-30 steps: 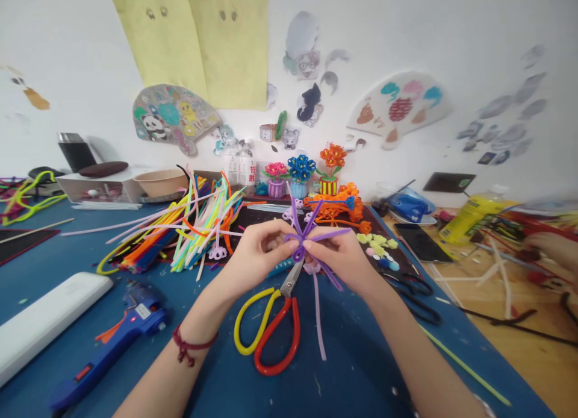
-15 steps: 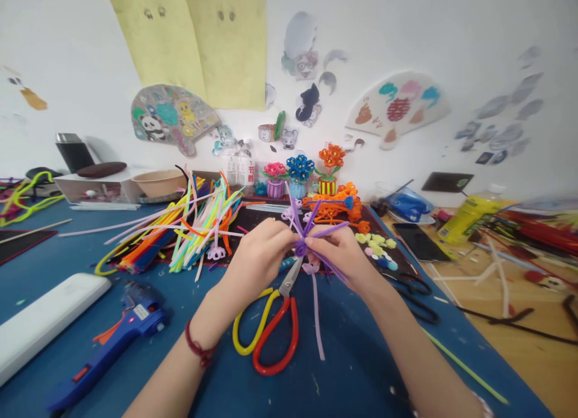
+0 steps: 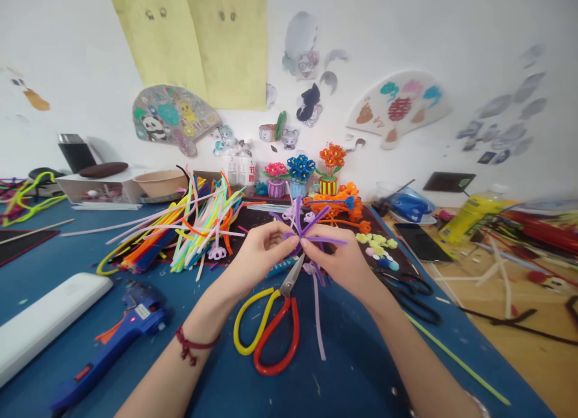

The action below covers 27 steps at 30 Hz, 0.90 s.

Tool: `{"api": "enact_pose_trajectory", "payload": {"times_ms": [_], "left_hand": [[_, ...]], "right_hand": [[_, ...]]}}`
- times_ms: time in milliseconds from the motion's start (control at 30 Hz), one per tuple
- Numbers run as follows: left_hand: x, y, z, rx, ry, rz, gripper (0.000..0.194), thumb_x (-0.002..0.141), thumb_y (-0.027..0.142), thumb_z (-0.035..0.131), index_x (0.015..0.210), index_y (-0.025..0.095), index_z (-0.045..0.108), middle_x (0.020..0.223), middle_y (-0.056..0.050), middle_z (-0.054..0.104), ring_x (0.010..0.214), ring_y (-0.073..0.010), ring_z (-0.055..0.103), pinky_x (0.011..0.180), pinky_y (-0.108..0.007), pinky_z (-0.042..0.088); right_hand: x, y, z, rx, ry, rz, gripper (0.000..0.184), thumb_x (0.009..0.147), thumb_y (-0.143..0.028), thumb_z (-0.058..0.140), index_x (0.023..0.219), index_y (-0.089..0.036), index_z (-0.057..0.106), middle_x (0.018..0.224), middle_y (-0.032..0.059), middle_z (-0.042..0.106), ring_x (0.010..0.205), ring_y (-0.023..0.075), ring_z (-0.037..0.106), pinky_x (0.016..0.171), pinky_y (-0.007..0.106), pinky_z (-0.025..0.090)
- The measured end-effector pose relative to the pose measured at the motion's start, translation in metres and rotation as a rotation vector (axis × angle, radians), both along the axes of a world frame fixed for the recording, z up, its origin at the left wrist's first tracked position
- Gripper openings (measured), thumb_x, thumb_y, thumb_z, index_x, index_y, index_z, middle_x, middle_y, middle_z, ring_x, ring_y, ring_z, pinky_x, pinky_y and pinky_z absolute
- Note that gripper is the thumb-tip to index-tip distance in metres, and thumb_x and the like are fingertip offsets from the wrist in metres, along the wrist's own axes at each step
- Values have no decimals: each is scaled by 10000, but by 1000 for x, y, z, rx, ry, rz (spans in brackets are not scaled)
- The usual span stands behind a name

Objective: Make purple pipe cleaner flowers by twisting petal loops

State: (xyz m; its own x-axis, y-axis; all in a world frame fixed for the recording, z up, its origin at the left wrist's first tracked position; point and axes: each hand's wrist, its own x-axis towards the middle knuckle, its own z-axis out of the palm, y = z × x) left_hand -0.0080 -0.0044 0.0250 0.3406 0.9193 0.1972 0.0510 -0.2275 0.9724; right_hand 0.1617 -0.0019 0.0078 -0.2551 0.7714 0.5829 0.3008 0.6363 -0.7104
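Note:
Purple pipe cleaners [image 3: 309, 225], joined at a middle and fanned out in several arms, are held up between my two hands. My left hand [image 3: 270, 244] pinches them from the left with thumb and fingertips. From the right, my right hand [image 3: 338, 252] grips the same bundle, its thumb near the centre. Scissors [image 3: 289, 285] with one yellow and one red handle lie just below, blades pointing up under my hands. A pale lilac pipe cleaner [image 3: 318, 321] hangs or lies beside them. Small lilac looped pieces [image 3: 217, 253] rest left of my hands.
Loose coloured pipe cleaners [image 3: 198, 225] are heaped at left. A blue glue gun [image 3: 130, 327] and a white case [image 3: 49, 321] lie nearer. Black scissors [image 3: 413, 297], pom-poms [image 3: 379, 246] and a phone [image 3: 422, 242] are at right. Potted pipe-cleaner flowers [image 3: 300, 174] stand at the back.
Both hands have turned slightly around the purple bundle, and its arms point in different directions. My left fingers are more rounded, with the thumb nearer the centre. The surrounding things stay put.

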Motion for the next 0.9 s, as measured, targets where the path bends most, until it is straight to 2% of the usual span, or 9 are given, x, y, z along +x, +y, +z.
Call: {"api": "enact_pose_trajectory", "payload": {"times_ms": [100, 267, 400, 500, 600, 667, 767, 833, 900], "left_hand": [[-2, 1, -1, 47, 27, -23, 237, 792, 345, 666, 871, 126, 621, 727, -2, 574, 634, -104, 484, 567, -213, 369], [-9, 3, 2, 210, 154, -79, 181, 846, 309, 602, 812, 132, 615, 684, 8, 530, 597, -99, 427, 532, -216, 327], [-14, 4, 3, 547, 330, -81, 121, 884, 218, 547, 813, 157, 624, 748, -16, 574, 674, -127, 485, 613, -239, 388], [-15, 3, -2, 854, 397, -47, 200, 891, 87, 459, 837, 167, 633, 886, -62, 606, 836, -163, 540, 729, -275, 426], [-13, 4, -6, 1052, 443, 41, 280, 875, 25, 410, 835, 174, 643, 896, -76, 613, 841, -172, 526, 725, -291, 421], [-12, 4, -6, 1011, 417, 91, 245, 881, 55, 440, 812, 172, 644, 870, -71, 626, 829, -172, 538, 722, -287, 426], [-10, 4, -2, 704, 360, 107, 118, 878, 202, 550, 829, 162, 650, 798, -46, 639, 747, -157, 566, 655, -253, 435], [-9, 5, 0, 483, 347, 105, 186, 884, 306, 553, 829, 154, 644, 706, -15, 611, 636, -133, 539, 572, -230, 407], [-7, 6, 0, 359, 337, 120, 251, 899, 350, 518, 788, 151, 624, 630, 15, 559, 562, -110, 486, 528, -216, 371]], "right_hand": [[3, 1, -1, -50, 34, 44, 153, 854, -203, 572, 720, -156, 630, 695, 10, 605, 667, 148, 538, 624, 259, 422], [7, 2, -1, -202, 75, 158, 157, 833, -239, 615, 697, -161, 625, 644, -4, 580, 629, 133, 521, 585, 244, 413], [7, 3, -1, -376, 146, 257, 214, 823, -314, 639, 681, -155, 618, 599, -3, 573, 549, 118, 523, 521, 237, 417], [6, 4, -4, -457, 219, 281, 258, 805, -374, 663, 676, -156, 617, 566, -9, 569, 508, 109, 520, 482, 225, 414], [7, 5, -6, -486, 257, 307, 263, 807, -384, 666, 683, -158, 613, 562, -13, 566, 494, 103, 514, 467, 218, 412], [7, 5, -6, -459, 254, 297, 260, 817, -376, 650, 677, -164, 599, 561, -17, 553, 490, 105, 505, 469, 224, 418], [7, 5, -4, -313, 147, 160, 258, 841, -347, 610, 653, -174, 576, 574, -13, 545, 519, 122, 513, 497, 241, 427], [6, 4, -3, -157, 35, 27, 232, 854, -306, 586, 663, -175, 592, 623, 5, 578, 587, 144, 542, 548, 254, 436], [3, 3, -3, -8, -71, -60, 192, 861, -261, 568, 696, -178, 619, 673, 21, 615, 643, 161, 561, 597, 267, 438]]}}
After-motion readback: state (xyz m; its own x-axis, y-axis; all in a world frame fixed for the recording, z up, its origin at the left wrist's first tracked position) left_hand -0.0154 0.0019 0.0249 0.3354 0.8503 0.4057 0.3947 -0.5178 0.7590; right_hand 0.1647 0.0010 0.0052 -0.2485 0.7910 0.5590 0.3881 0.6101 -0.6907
